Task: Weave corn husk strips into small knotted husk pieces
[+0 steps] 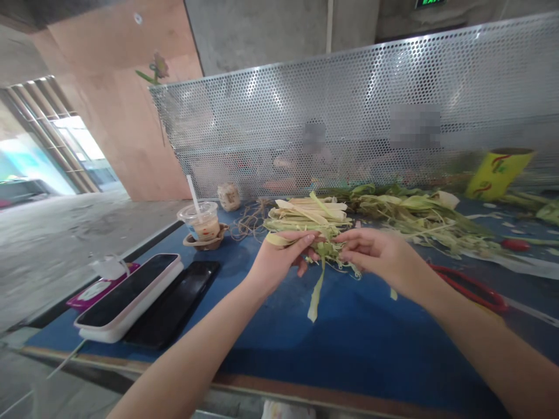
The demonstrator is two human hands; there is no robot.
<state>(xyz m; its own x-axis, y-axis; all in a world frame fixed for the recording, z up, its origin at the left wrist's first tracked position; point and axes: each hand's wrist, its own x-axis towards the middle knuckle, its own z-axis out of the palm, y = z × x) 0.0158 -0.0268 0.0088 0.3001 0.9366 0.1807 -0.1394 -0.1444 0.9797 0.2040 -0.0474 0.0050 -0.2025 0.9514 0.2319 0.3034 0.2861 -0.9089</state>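
Observation:
Pale green leaf strips point(318, 294) hang down between my two hands, above the blue table. My left hand point(283, 256) has its fingers closed on a strip, one end of which sticks out over the thumb side. Pinched at the right side of the same tangle is my right hand point(371, 250), its fingertips on thin curled strips. Right behind the hands lies a pile of pale husk strips point(305, 212) on the table. Where exactly the fingertips meet the strips is partly hidden.
Brown twine point(253, 220), an iced drink cup point(203, 221), a jar point(229, 196), a black phone point(174, 302) and a pink-edged case point(131, 297) are at left. Leafy husks point(406, 212), red scissors point(471, 288) and a yellow roll point(498, 173) are at right. A perforated screen point(271, 128) stands behind.

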